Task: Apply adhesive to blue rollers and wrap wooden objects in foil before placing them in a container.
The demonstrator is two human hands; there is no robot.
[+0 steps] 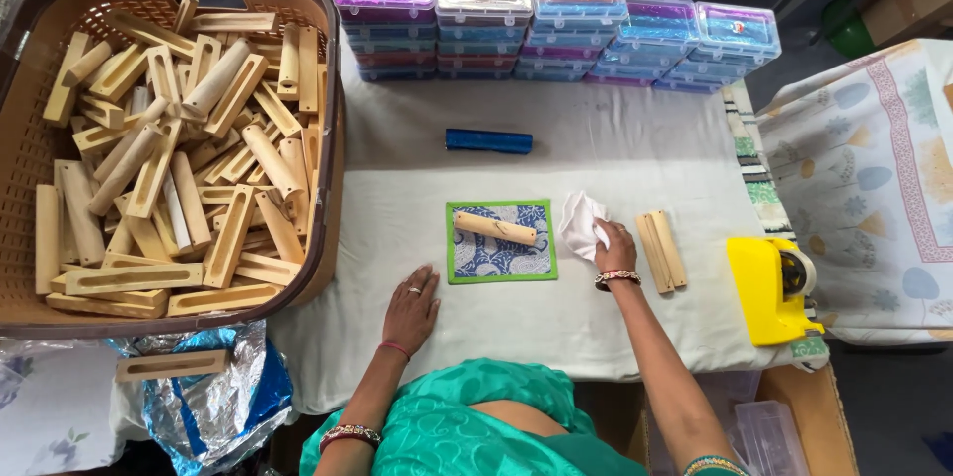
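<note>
Right hand [615, 250] gripped a crumpled white cloth [581, 221], fingers closed on its near edge, the cloth lying on the pale table cover [596, 148]. Left hand [412, 307] rested flat and empty on the cover, fingers loosely together, just below and left of the green-bordered blue patterned mat [501, 243].

A rounded wooden case piece [494, 228] lay slantwise across the mat, apart from both hands. Two flat wooden pieces [661, 251] sat side by side just right of the right hand. A blue foil-wrapped bar [488, 141] lay further up the cover.

Left of the cover, a brown plastic basket [328, 89] was heaped with similar wooden pieces. A yellow tape dispenser [769, 287] stood at the right edge. Stacks of clear plastic boxes with coloured inserts [556, 24] lined the far side.

Judgement: wiping would go best with the cloth bunched firm in the right hand and the free left hand steadying the wooden piece on the mat, since its rounded form looked liable to roll.
</note>
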